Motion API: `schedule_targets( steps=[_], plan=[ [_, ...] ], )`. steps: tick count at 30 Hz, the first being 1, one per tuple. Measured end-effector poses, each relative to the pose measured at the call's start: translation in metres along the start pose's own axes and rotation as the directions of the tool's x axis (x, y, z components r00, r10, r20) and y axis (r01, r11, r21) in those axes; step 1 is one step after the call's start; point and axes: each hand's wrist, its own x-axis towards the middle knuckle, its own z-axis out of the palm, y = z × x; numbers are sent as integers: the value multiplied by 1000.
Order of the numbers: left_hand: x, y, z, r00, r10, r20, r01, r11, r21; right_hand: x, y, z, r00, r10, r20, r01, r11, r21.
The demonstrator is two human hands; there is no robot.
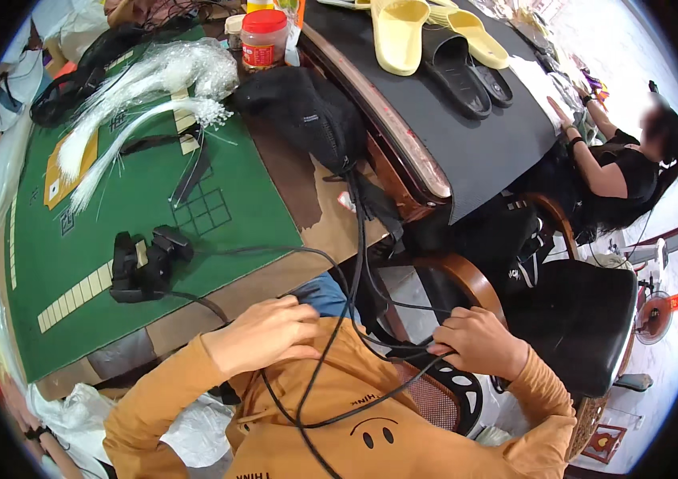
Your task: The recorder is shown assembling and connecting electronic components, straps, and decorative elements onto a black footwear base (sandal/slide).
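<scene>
In front of my orange sweatshirt, my left hand [269, 337] has its fingers curled together. Whatever it may hold is hidden under the fingers. My right hand [479, 343] is closed around a black cable [412, 346] at my right side. Several black cables loop down across my chest, coming from a black pouch [307, 112] at the table's edge. Left of them, black straps with small box-like units [147, 263] lie on the green mat [235, 172], with a cable leading toward my left hand.
White plastic strands [147, 80] and a row of pale tiles [75, 297] lie on the mat. A red-lidded jar [264, 40] stands behind. Yellow slippers [397, 36] and black slippers [455, 72] rest on the dark table. Another person [626, 160] sits at right, near a black chair [570, 319].
</scene>
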Motion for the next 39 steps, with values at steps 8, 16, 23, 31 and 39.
schedule_targets(
  steps=[8, 16, 23, 31, 39],
  plan=[
    [17, 14, 50, 992, 89, -89, -112, 947, -302, 23, -36, 35, 985, 118, -129, -66, 933, 353],
    [-18, 49, -11, 993, -29, -111, 94, 756, 648, 14, -25, 3, 987, 1, -163, 62, 923, 380],
    [-61, 60, -96, 972, -106, -209, 220, 717, 661, -15, 4, -11, 989, 86, -121, -75, 992, 99],
    [-70, 19, -135, 625, -266, -734, 381, 925, -12, -1, 45, 65, 987, -140, -76, 120, 968, -221],
    [-68, -7, -107, 819, 67, -569, 387, 669, 635, 17, 64, 92, 965, -223, 134, 247, 948, -202]
  ],
)
